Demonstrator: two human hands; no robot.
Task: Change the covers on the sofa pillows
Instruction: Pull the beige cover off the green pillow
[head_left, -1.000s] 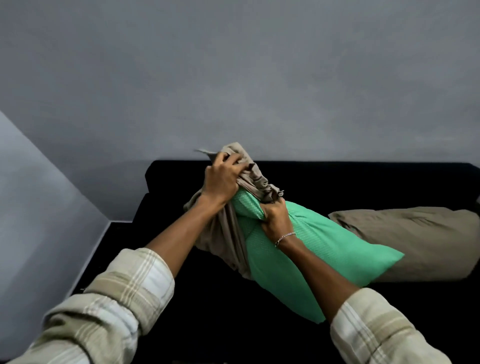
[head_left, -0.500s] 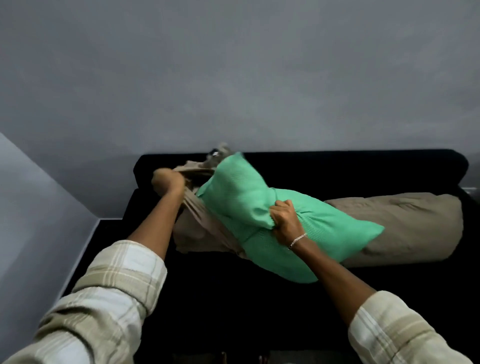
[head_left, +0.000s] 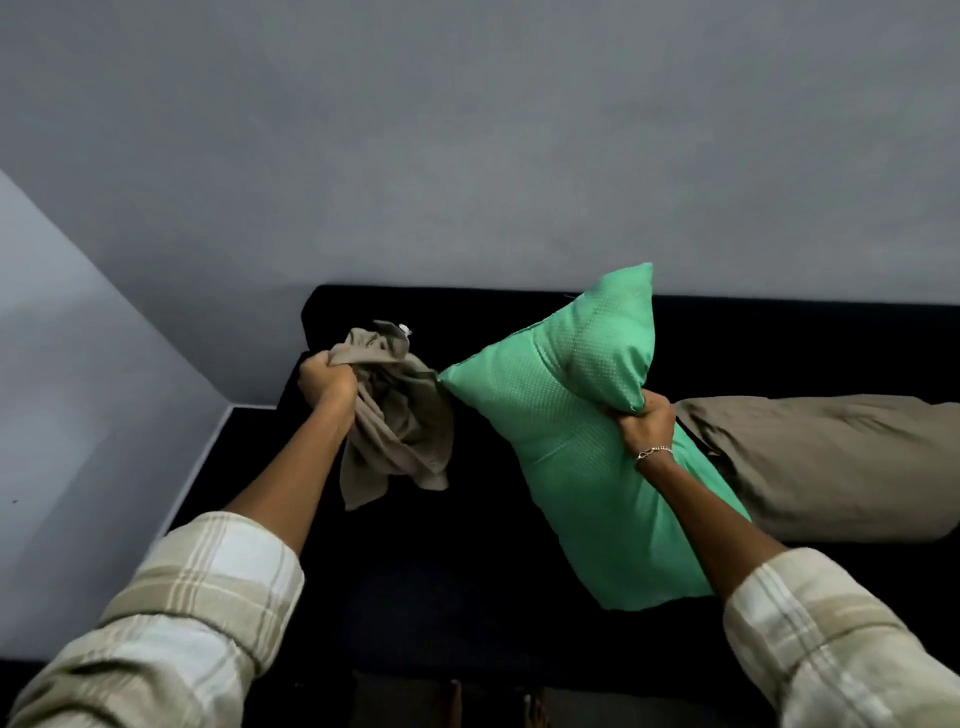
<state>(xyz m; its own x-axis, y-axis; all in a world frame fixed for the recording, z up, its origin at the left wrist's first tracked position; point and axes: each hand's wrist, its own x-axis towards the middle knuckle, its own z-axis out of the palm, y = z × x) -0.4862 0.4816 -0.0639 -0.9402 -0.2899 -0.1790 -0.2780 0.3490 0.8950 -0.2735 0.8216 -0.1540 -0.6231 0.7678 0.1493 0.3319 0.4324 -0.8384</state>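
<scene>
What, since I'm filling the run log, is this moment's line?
left hand: grips tan cover | right hand: grips green pillow | state: tan cover off green pillow

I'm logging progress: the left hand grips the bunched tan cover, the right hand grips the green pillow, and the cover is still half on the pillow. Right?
Not quite: the head view shows the tan cover fully off the green pillow, bunched in the left hand beside it. The rest holds: the right hand grips the pillow.

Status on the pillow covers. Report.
Left hand grips the tan cover, apart from the green pillow. Right hand grips that pillow. Second pillow, tan-covered, lies on the sofa behind.
</scene>
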